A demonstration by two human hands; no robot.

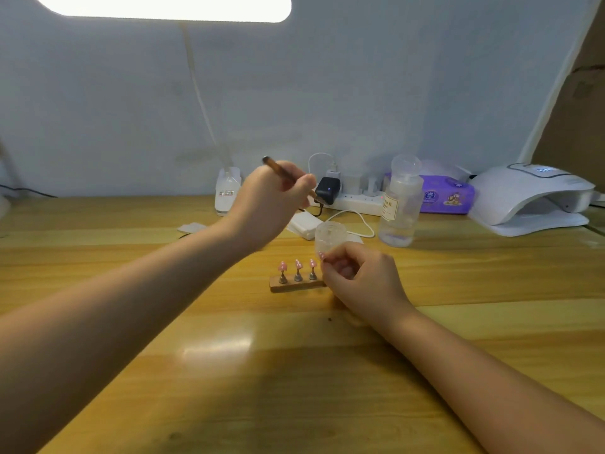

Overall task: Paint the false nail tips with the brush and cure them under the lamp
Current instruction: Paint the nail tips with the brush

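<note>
Wooden and pale yellow, the counter (pixel 203 371) carries everything, with a blue-grey wall behind it. At its far right sits the white curing lamp (pixel 530 199), its opening facing left, well apart from both hands. Left of it lie a purple tissue pack (pixel 447 194) and a white power strip (pixel 355 201), and a clear bottle (pixel 401 201) stands in front of them. The left hand (pixel 271 208) is raised above the counter, its grip closed around a brown brush (pixel 284 173) whose handle end points up and to the left; the bristle end is hidden behind the fingers. The right hand (pixel 360 280) rests low on the counter, its fingertips pinched together on the right end of the small wooden holder (pixel 296 285), at a pink nail tip there; a small clear cup (pixel 330 235) stands just behind that hand. Three pink false nail tips (pixel 298 265) stand upright on little stems along the holder, just left of the right hand and below and in front of the brush hand.
</note>
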